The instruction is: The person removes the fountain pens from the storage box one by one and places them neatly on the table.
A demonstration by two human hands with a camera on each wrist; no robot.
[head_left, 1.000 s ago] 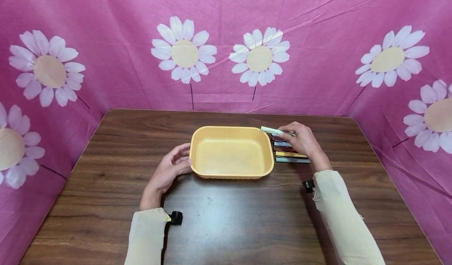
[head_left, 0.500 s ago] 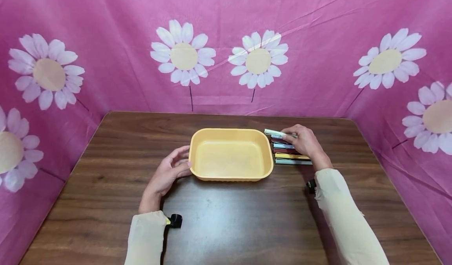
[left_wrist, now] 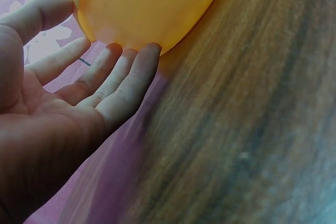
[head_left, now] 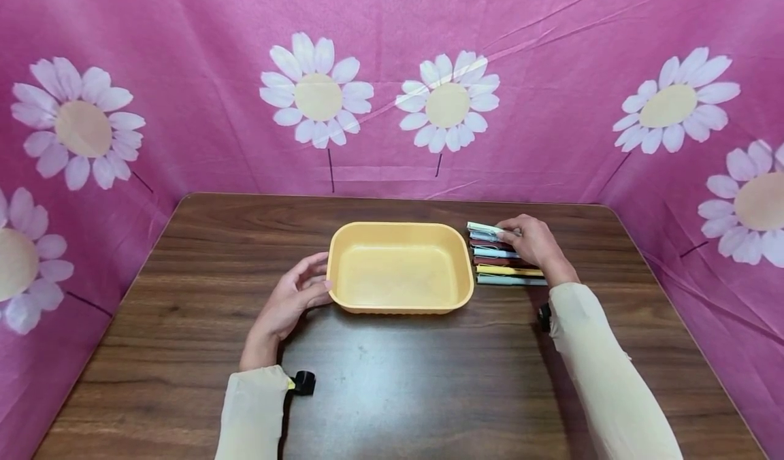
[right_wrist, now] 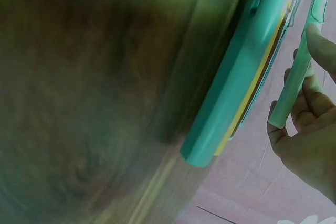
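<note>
My left hand (head_left: 289, 305) is at the left end of a yellow rectangular tray (head_left: 398, 273). In the left wrist view its loosely extended fingertips touch the tray's end wall, with the thumb by the rim. Right of the tray, my right hand (head_left: 537, 243) pinches a pale green pen (head_left: 483, 228) between thumb and fingers. That pen lies crosswise at the far end of a row of clipped pens, including a yellow pen (head_left: 497, 269) and a grey-green pen (head_left: 510, 280) nearest me. The right wrist view shows the held pen (right_wrist: 297, 69) apart from the row. My hand partly hides the row's right ends.
A brown wood-grain table (head_left: 380, 385) carries everything. Pink cloth (head_left: 392, 11) with white daisies rises behind the table and along both sides. The tray's interior shows a bare floor. The row's left ends are close to the tray's right wall.
My right hand has shifted right with the pale green pen, away from the tray's far right corner and into line with the row. The left hand and tray stay put.
</note>
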